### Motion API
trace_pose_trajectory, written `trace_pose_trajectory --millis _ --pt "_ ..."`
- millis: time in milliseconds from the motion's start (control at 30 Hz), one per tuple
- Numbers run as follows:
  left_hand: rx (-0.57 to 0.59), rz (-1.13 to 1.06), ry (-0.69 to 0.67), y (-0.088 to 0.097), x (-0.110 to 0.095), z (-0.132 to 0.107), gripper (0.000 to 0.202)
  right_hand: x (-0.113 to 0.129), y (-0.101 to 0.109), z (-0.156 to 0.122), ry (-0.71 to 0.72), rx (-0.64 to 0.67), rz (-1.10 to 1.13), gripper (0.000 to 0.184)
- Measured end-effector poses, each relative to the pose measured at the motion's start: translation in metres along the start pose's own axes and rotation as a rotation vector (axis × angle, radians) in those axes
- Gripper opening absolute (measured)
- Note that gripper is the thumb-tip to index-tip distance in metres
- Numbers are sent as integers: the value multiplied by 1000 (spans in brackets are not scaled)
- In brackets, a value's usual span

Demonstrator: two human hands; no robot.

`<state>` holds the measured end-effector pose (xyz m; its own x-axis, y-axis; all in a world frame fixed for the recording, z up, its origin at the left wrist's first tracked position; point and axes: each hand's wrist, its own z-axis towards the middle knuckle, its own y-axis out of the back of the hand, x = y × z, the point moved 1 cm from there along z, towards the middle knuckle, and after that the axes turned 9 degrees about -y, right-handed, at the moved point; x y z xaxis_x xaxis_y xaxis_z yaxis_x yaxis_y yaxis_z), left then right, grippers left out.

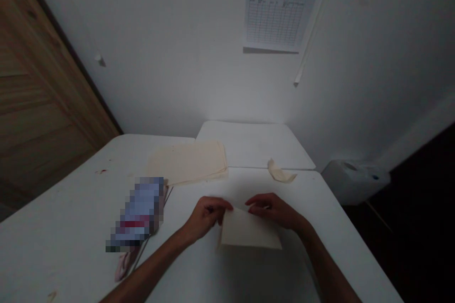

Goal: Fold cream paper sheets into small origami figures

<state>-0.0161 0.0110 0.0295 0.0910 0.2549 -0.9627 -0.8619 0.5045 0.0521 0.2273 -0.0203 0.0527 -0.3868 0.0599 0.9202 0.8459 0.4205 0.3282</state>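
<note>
A small cream sheet (250,232), paper or thin cloth, is held up over the white table; a second layer shows along its left edge, so it looks folded. My left hand (208,215) pinches its upper left corner between thumb and fingers. At the upper right edge, my right hand (279,210) is curled round the sheet, the index finger lifted a little away from the thumb. Beyond my hands, to the left, lies a flat stack of larger cream sheets (188,158). A loose curled cream scrap (279,173) rests farther back on the right.
White tables (67,199) stand joined, with seams between them. A pixelated blue item (140,208) lies on pinkish cloth (123,265) left of my forearm. Behind are a wall with a printed chart (277,19) and a wooden door (39,80). A whitish container (355,180) stands beyond the right edge.
</note>
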Motion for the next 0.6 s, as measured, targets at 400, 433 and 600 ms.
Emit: trace_pose_trajectory --millis 400,433,600 --pt "-287 -13 83 -3 3 -3 39 -12 -28 12 8 -122 327 44" --pt "-302 -6 107 -5 4 -4 39 -14 -27 13 2 -189 358 47" --pt "-225 95 214 -16 5 -7 41 -22 -32 20 -7 -326 452 56"
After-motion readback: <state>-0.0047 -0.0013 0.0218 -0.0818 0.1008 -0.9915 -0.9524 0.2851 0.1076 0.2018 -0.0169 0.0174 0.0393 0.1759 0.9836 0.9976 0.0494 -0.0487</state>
